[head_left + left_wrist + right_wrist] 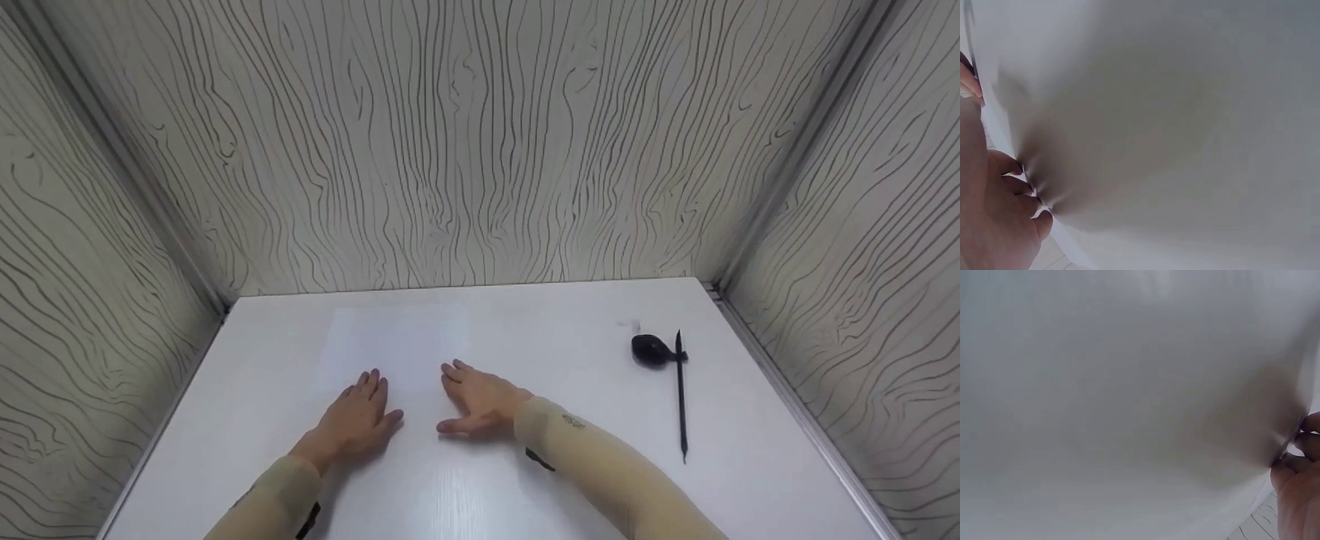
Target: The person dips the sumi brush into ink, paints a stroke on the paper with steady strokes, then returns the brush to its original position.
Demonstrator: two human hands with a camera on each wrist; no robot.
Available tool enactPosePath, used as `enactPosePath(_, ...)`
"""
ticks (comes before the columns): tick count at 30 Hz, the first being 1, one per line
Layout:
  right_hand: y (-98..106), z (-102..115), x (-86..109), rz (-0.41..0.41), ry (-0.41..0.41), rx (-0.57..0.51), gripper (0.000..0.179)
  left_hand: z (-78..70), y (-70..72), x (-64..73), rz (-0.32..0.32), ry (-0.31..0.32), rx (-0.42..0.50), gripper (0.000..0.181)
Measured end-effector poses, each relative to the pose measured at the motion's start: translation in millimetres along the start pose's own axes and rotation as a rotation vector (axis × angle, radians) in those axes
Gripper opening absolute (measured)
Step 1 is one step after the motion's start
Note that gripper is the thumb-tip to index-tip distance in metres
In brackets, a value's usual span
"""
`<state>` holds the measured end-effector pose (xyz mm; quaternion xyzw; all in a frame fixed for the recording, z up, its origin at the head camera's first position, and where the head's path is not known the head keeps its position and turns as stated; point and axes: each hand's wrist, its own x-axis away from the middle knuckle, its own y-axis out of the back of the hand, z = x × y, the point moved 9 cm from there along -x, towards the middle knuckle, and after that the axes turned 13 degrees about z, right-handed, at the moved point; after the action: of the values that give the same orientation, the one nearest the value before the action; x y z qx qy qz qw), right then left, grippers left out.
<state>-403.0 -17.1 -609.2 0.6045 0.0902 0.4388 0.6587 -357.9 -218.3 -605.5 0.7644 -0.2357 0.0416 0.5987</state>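
Observation:
A thin white sheet of paper [397,341] lies flat on the white table [555,337], its outline faint against the surface. My left hand [358,416] rests palm down at the sheet's near left part, fingers stretched forward and thumb out to the right. To the right, my right hand [480,397] lies with its fingertips by the sheet's right side and its thumb pointing left. Neither hand grips anything. In the left wrist view, the left hand's fingertips [1044,222] touch the white surface; the right wrist view shows the right fingers [1309,444] touching it too.
At the table's right lies a slim black pen-like stick [682,405] with pointed ends. Beside its upper part is a rounded black object [650,350] with a short neck reaching the stick. Wood-grain patterned panels [465,150] rise behind the table and on both sides.

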Motion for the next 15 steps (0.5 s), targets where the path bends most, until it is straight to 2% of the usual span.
enactPosePath(15,-10.3,-20.7,39.6,0.023,0.004,-0.026,0.109,-36.1,-11.8,-2.1,0.019,-0.072,-0.022,0.087)
